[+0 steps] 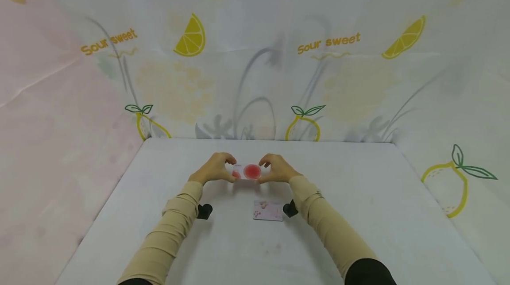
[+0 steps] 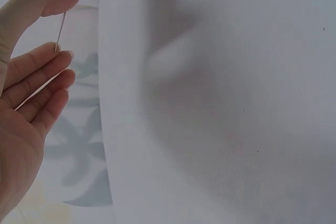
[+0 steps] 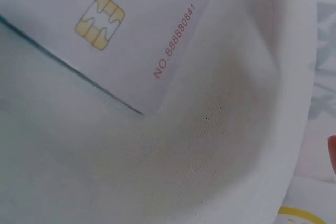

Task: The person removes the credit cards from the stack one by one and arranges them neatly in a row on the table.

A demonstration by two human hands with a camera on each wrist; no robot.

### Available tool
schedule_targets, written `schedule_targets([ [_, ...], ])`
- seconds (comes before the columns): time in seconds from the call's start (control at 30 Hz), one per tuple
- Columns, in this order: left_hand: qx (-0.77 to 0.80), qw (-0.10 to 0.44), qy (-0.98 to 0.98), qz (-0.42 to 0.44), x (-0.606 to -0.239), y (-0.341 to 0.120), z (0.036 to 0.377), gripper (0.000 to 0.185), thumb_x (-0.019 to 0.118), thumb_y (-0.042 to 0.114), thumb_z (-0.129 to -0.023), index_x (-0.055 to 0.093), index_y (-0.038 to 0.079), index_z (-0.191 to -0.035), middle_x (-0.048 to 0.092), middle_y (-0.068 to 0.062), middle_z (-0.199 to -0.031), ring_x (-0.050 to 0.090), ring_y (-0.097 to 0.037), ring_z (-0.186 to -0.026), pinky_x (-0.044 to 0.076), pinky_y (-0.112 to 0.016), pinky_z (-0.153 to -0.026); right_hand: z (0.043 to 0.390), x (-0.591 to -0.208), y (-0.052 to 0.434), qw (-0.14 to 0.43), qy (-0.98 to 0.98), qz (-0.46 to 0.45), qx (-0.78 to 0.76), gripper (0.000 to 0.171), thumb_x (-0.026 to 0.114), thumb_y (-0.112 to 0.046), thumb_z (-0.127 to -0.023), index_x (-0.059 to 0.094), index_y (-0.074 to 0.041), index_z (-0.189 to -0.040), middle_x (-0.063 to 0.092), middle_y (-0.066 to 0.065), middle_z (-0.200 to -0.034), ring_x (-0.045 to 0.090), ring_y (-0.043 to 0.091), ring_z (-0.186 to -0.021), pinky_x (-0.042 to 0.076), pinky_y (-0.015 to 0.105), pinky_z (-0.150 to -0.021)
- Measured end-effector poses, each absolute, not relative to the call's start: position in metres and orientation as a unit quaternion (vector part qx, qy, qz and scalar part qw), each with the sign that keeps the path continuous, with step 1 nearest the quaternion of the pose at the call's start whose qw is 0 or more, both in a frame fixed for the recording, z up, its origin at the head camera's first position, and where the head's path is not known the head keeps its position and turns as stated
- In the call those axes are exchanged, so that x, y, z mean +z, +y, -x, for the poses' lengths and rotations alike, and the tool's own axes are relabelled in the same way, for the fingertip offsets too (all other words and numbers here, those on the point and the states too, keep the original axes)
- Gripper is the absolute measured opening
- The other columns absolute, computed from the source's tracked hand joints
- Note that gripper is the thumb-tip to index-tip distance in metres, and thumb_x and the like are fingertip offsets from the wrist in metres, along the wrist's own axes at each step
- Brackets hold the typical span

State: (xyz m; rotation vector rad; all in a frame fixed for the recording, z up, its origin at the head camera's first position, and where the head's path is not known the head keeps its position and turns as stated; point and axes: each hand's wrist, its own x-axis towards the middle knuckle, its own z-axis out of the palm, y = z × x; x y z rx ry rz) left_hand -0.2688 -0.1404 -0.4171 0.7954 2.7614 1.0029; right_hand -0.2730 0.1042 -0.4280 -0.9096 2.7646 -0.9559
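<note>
Both hands hold one thin card [image 1: 248,171] between them, raised above the table [image 1: 358,214] toward its far side. From my remote station I read the left hand [image 1: 213,169] as pinching the card's left end and the right hand [image 1: 276,169] as pinching its right end, fingers curled over the top edge and thumbs under. The card shows a red round mark on a pale face.

Working down in size: the cloth backdrop [image 1: 255,55] with its lemon prints and "Sour sweet" lettering rises behind and to both sides. The table is covered in plain white and carries the work area. Two beige sleeves [image 1: 167,232] reach in from the near edge, each with a black wrist mount below it.

On the table, near the person and between the forearms, lies a second card [image 1: 268,210], flat and apart from the held one. The right wrist view shows this flat card [image 3: 105,35] close up, with a gold chip [image 3: 100,21] and a printed number along one edge.

The left wrist view shows the held card edge-on [image 2: 62,22], a thin line caught between thumb and fingertips [image 2: 63,59].
</note>
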Motion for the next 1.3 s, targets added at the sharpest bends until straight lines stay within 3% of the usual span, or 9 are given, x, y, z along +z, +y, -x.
schedule_targets([
  [0.17, 0.323, 0.043, 0.910, -0.255, -0.422, -0.145, 0.274, 0.048, 0.084, 0.015, -0.062, 0.065, -0.006, -0.101, 0.065, -0.016, -0.100, 0.058, -0.032, -0.098, 0.047, -0.044, -0.087, 0.277, -0.429, 0.100, 0.049, 0.894, 0.295, -0.334, 0.053, 0.086, -0.028, -0.064, 0.065, 0.004, -0.101, 0.065, 0.012, -0.100, 0.060, 0.029, -0.092, 0.049, 0.033, -0.080],
  [0.33, 0.314, 0.039, 0.912, -0.260, -0.426, -0.148, 0.281, 0.047, 0.084, 0.015, -0.061, 0.065, -0.006, -0.100, 0.065, -0.016, -0.099, 0.058, -0.032, -0.096, 0.048, -0.044, -0.086, 0.287, -0.439, 0.098, 0.054, 0.893, 0.289, -0.340, 0.060, 0.086, -0.041, -0.062, 0.066, 0.000, -0.101, 0.065, 0.008, -0.098, 0.059, 0.022, -0.089, 0.049, 0.029, -0.078],
  [0.63, 0.313, 0.054, 0.917, -0.242, -0.424, -0.153, 0.284, 0.045, 0.082, 0.012, -0.061, 0.065, -0.007, -0.099, 0.064, -0.017, -0.096, 0.057, -0.032, -0.093, 0.048, -0.044, -0.084, 0.283, -0.439, 0.081, 0.066, 0.909, 0.237, -0.336, 0.054, 0.087, -0.023, -0.064, 0.064, 0.003, -0.106, 0.064, 0.013, -0.105, 0.059, 0.026, -0.095, 0.049, 0.032, -0.081],
  [1.3, 0.304, 0.060, 0.924, -0.223, -0.436, -0.163, 0.288, 0.047, 0.083, 0.010, -0.060, 0.065, -0.009, -0.099, 0.064, -0.018, -0.095, 0.057, -0.031, -0.091, 0.048, -0.044, -0.083, 0.288, -0.451, 0.067, 0.073, 0.917, 0.230, -0.317, 0.054, 0.086, -0.026, -0.065, 0.065, 0.000, -0.108, 0.064, 0.011, -0.109, 0.059, 0.025, -0.096, 0.048, 0.030, -0.081],
])
